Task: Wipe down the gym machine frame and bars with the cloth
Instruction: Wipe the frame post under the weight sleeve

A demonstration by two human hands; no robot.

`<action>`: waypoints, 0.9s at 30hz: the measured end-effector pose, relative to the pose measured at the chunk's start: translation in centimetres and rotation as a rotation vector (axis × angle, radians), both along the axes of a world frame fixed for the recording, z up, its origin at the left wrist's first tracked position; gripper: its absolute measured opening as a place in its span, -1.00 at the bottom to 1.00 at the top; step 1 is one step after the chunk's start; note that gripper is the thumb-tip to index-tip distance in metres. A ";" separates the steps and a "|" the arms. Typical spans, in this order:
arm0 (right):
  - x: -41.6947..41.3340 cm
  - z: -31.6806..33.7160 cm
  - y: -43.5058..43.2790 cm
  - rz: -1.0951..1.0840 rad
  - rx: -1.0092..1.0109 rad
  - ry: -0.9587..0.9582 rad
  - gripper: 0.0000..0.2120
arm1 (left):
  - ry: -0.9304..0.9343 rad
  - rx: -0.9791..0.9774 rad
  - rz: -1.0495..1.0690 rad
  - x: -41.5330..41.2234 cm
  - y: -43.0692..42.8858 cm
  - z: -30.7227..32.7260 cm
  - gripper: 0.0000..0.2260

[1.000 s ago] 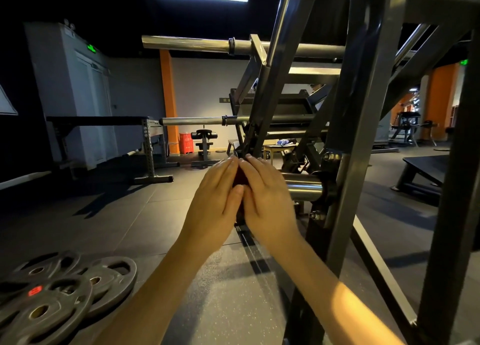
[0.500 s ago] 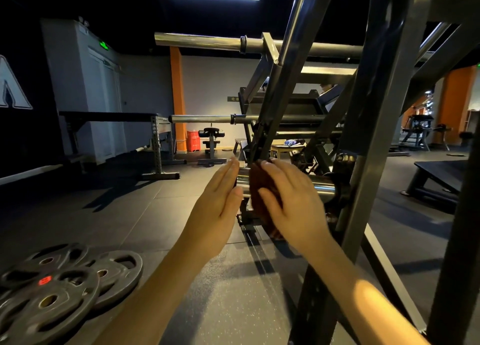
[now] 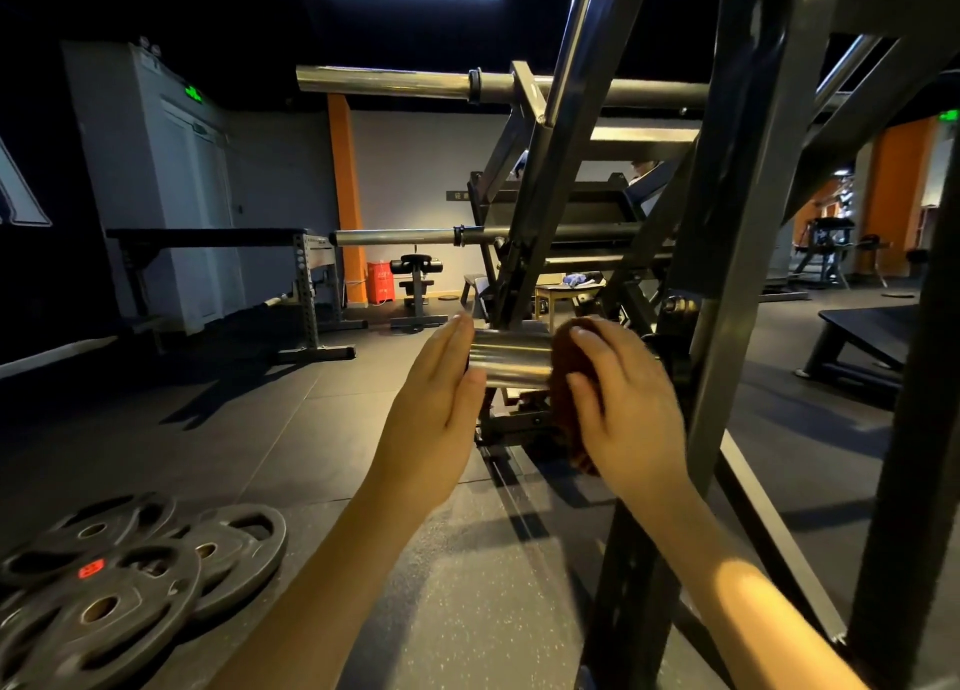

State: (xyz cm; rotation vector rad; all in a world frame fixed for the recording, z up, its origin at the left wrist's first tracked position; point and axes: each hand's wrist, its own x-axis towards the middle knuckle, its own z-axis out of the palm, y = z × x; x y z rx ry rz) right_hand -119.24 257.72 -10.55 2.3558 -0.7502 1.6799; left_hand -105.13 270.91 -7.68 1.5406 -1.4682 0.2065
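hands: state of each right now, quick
Left hand: open, fingers straight at the chrome bar's end.
Right hand: grips the dark cloth against that bar.

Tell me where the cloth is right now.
Head view, just right of centre: the cloth is gripped by the right hand against the short chrome bar, with the left hand at its free end.

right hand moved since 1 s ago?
Yes. The right hand, gripping the cloth, slid rightward along the chrome bar, away from its free end toward the frame upright.
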 end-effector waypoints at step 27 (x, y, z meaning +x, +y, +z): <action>3.3 1.4 4.2 0.138 -0.223 -0.060 -0.63 | 0.004 0.046 0.095 -0.8 1.3 -0.6 -0.55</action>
